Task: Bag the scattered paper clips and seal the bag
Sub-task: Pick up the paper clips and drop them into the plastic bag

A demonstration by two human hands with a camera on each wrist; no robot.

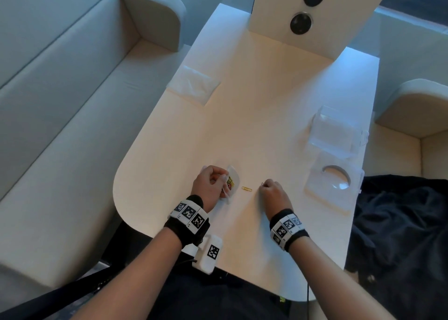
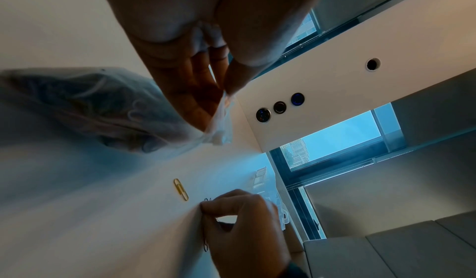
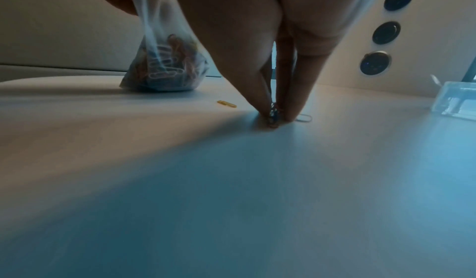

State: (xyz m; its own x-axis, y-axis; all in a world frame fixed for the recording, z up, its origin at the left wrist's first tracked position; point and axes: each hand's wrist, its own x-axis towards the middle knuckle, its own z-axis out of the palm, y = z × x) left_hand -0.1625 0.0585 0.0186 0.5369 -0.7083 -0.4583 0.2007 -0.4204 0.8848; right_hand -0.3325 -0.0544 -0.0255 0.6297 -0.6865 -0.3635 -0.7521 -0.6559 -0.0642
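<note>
My left hand [image 1: 213, 182] pinches the top of a small clear plastic bag [image 1: 231, 183] that stands on the white table [image 1: 242, 125] with several coloured paper clips inside. The bag [image 3: 162, 62] bulges at its bottom. A yellow paper clip [image 1: 246, 188] lies flat between my hands. My right hand [image 1: 269, 186] has its fingertips [image 3: 265, 111] down on the table, pinching dark paper clips [image 3: 273, 113]. A white paper clip [image 3: 304, 118] lies just beside those fingers. In the left wrist view the yellow clip [image 2: 180, 189] lies close to the right hand [image 2: 242, 221].
A folded white tissue [image 1: 194, 84] lies at the table's far left. A clear plastic box [image 1: 337, 130] and its lid [image 1: 332, 186] sit at the right edge. A white panel with round sockets [image 1: 301, 23] stands at the back. Dark cloth [image 1: 400, 234] lies at the right.
</note>
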